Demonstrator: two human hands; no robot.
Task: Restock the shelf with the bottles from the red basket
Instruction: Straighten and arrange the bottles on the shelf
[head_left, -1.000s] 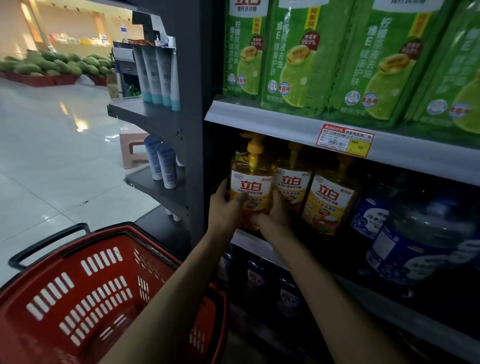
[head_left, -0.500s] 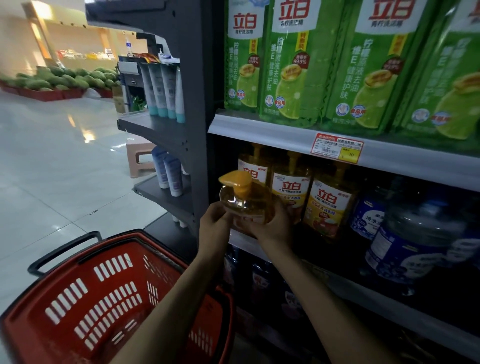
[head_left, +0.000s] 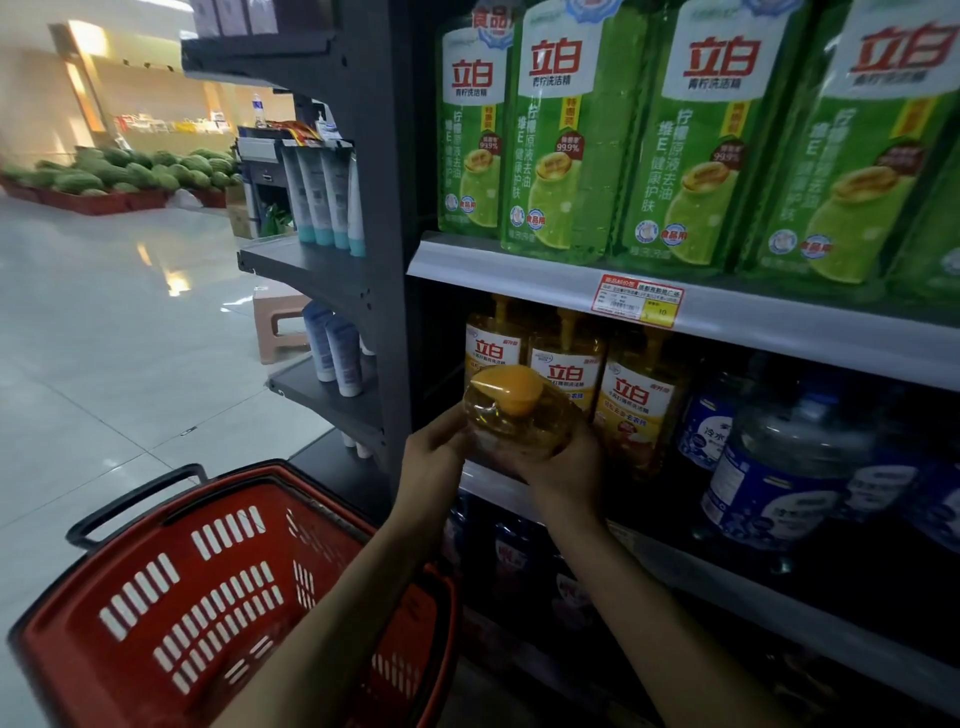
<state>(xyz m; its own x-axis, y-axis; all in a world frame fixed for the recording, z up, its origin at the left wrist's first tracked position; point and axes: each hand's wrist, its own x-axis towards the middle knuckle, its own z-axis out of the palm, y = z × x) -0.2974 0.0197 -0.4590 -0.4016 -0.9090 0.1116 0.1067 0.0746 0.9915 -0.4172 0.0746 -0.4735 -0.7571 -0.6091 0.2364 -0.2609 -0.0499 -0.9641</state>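
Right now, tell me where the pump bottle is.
Head view, centre: the pump bottle is held by left hand and right hand, in front of the shelved bottles.

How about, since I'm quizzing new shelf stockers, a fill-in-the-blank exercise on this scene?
1. The slotted plastic shopping basket at lower left is coloured ____.
2. The left hand and right hand grip the clear yellow pump-top bottle, so the hands holding it number ____.
3. The tall refill pouches on the upper shelf are coloured ____.
4. Right of the shelved yellow labelled bottles stand large water jugs with labels coloured ____.

Missing words: red; two; green; blue.
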